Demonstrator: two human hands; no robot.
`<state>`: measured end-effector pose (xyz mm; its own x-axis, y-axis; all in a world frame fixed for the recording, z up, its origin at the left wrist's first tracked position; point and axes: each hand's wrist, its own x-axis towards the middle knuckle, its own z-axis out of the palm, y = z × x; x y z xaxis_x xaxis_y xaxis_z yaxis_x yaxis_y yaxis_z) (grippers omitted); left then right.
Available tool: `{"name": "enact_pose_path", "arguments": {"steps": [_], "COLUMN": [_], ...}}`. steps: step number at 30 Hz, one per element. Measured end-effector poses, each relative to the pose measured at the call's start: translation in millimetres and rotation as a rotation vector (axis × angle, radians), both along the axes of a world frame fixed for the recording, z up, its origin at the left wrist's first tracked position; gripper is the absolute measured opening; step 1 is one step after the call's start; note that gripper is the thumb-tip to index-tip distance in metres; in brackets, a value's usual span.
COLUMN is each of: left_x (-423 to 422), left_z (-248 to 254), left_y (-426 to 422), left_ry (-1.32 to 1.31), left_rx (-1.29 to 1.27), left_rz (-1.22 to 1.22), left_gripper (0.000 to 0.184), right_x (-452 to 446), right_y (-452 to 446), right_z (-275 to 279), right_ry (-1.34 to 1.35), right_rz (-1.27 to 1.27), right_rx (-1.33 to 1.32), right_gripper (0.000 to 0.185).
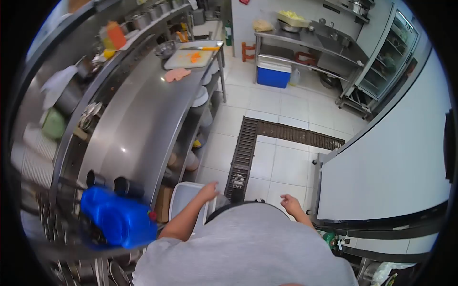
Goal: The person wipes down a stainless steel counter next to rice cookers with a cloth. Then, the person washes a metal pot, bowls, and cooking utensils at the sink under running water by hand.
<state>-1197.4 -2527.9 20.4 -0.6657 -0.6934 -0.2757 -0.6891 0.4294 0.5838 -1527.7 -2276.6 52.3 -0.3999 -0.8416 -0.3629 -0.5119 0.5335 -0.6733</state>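
Observation:
My left hand [208, 191] hangs low in front of my body, beside a pale plastic bin [183, 199] at the end of the steel counter. Its fingers are loosely bent, and I see nothing held in them. A greyish see-through piece [220, 202] shows just below that hand; whether they touch is unclear. My right hand [291, 205] is out over the tiled floor on the other side, fingers apart and partly curled, with nothing in it. The white appliance [381, 157] stands to its right.
Left, a steel counter [138, 109] carries a cutting board [188, 58] with orange pieces and a knife, a pink cloth [177, 75] and a blue jug [117, 217]. Ahead are a floor drain grate [242, 148], a blue cooler [273, 76] and a glass-door fridge [389, 52].

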Motion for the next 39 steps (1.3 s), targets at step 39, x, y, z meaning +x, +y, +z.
{"name": "enact_pose_path", "arguments": {"steps": [39], "left_x": [-736], "left_z": [77], "left_y": [-780], "left_ry": [0.111], "left_rx": [0.008], "left_rz": [-0.482], "left_gripper": [0.031], "right_x": [-473], "right_y": [-374], "right_z": [-242], "right_ry": [0.155], "right_rz": [-0.403], "right_rx": [0.961], "right_gripper": [0.020]}}
